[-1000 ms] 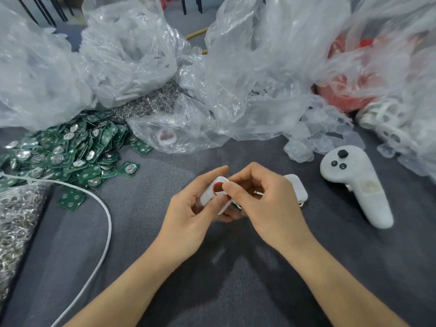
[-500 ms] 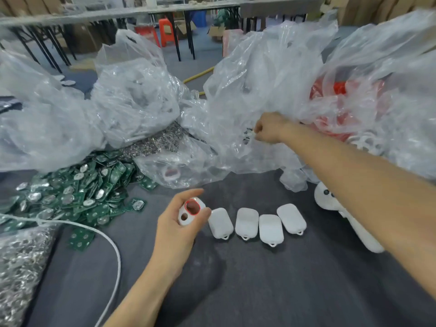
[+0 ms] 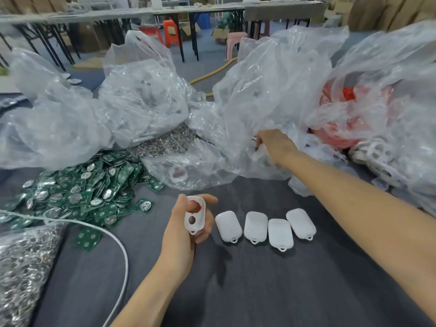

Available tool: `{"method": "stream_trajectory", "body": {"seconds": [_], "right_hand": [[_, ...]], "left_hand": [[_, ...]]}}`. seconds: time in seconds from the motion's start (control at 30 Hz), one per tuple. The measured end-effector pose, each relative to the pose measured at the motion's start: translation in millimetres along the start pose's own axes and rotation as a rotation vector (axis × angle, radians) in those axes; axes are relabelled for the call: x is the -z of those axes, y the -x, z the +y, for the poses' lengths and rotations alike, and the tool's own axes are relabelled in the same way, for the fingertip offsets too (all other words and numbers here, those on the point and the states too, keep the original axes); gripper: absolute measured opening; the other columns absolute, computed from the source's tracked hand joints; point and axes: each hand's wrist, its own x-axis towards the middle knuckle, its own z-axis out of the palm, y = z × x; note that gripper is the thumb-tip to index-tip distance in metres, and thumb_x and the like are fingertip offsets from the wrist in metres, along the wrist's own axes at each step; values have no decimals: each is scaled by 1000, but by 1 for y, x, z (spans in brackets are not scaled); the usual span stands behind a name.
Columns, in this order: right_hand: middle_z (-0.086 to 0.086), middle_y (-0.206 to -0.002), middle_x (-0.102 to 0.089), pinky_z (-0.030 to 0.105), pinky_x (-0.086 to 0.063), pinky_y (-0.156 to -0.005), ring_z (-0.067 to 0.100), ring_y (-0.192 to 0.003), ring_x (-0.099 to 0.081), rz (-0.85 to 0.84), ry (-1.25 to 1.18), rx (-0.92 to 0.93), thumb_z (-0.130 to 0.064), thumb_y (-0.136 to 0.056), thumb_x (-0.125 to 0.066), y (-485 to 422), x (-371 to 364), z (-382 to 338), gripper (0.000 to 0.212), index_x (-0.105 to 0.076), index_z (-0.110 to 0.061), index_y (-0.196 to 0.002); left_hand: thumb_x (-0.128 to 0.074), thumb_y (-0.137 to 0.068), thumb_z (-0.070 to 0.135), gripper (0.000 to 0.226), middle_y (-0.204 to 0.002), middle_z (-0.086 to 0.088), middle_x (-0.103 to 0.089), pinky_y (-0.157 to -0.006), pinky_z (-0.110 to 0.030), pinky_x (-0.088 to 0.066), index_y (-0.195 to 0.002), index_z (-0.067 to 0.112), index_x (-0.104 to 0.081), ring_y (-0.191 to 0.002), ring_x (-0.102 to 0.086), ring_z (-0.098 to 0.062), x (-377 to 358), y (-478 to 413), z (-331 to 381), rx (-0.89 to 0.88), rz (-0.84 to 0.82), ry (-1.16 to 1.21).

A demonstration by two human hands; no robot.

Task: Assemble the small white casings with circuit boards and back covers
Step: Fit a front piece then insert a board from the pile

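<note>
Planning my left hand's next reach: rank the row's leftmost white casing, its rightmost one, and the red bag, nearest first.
1. Leftmost white casing, just right of the left hand.
2. Rightmost white casing, row's far end.
3. Red bag, far back right.

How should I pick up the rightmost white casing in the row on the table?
From above, pinch the rightmost casing across its long sides near the far end: it lies flat, and its near left corner crowds the neighbouring casing.
</note>
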Motion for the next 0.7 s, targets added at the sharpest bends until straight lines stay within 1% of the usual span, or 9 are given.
{"method": "stream_trajectory", "body": {"seconds": [0.03, 0.1, 0.2, 0.3, 0.37, 0.43, 0.53, 0.63, 0.7], "right_hand": [[14, -105, -60, 36, -49, -80, 29, -85, -56, -14, -22, 21, 2, -90, -44, 2, 0, 1, 24, -62, -2, -106], [12, -100, -61, 33, -48, -76, 28, -84, -58, -29, -34, 63, 4, -89, -45, 6, 3, 2, 24, -64, 1, -103], [12, -91, -55, 26, -40, -63, 22, -72, -51, -59, -14, 60, 3, -88, -42, 11, 7, 0, 22, -63, -4, -87], [16, -107, -58, 32, -48, -75, 28, -86, -56, -88, 5, -25, -2, -90, -44, 10, 8, 1, 25, -62, -4, -108], [17, -112, -60, 33, -51, -82, 32, -95, -60, -59, -10, -64, -4, -89, -48, 8, 6, 4, 25, -62, -4, -111], [17, -111, -61, 32, -50, -79, 31, -96, -61, -25, -45, -97, -5, -90, -50, 6, 3, 7, 22, -62, -2, -108], [18, -111, -60, 30, -44, -71, 31, -92, -59, -33, -48, -121, -3, -91, -47, 5, 2, 10, 20, -58, -1, -108], [19, -114, -57, 32, -45, -73, 30, -88, -56, -43, -40, -123, -2, -94, -41, 8, -1, 12, 25, -54, -2, -116], [18, -115, -60, 35, -49, -79, 30, -91, -58, 2, -86, -107, -5, -95, -42, 11, -2, 16, 24, -58, -2, -113]], "left_hand": [[-34, -96, 51, 53, -50, 2, -42, -42, -22, -16, -92, 10, -67, -43, -24, -9, 1, -1, 0, 15, -7, 17], [-33, -90, 53, 55, -53, 0, -47, -42, -23, -13, -104, 9, -63, -42, -21, -8, 2, -2, 1, 34, -13, 35], [-33, -88, 53, 55, -56, -3, -49, -40, -20, -15, -106, 11, -64, -41, -21, -7, 3, -3, 1, 33, -11, 46], [-35, -89, 53, 51, -59, -7, -56, -38, -17, -19, -102, 17, -69, -39, -22, -7, 2, -1, 0, 0, 5, 17], [-36, -94, 54, 48, -62, -10, -61, -39, -16, -20, -100, 20, -70, -39, -23, -7, 1, 0, 0, -19, 20, -12], [-36, -95, 54, 47, -67, -13, -64, -39, -17, -21, -101, 20, -69, -39, -24, -8, 0, 0, 0, -26, 39, -34], [-40, -87, 52, 50, -78, -16, -68, -40, -20, -32, -108, 12, -61, -41, -34, -11, -1, -1, -1, -8, 74, -6], [-48, -76, 50, 53, -85, -14, -68, -45, -25, -45, -110, 11, -61, -47, -46, -15, 0, -3, 0, 23, 121, 74], [-49, -76, 47, 55, -86, -13, -68, -49, -27, -49, -114, 9, -60, -51, -51, -17, 0, -4, 0, 32, 140, 101]]}}
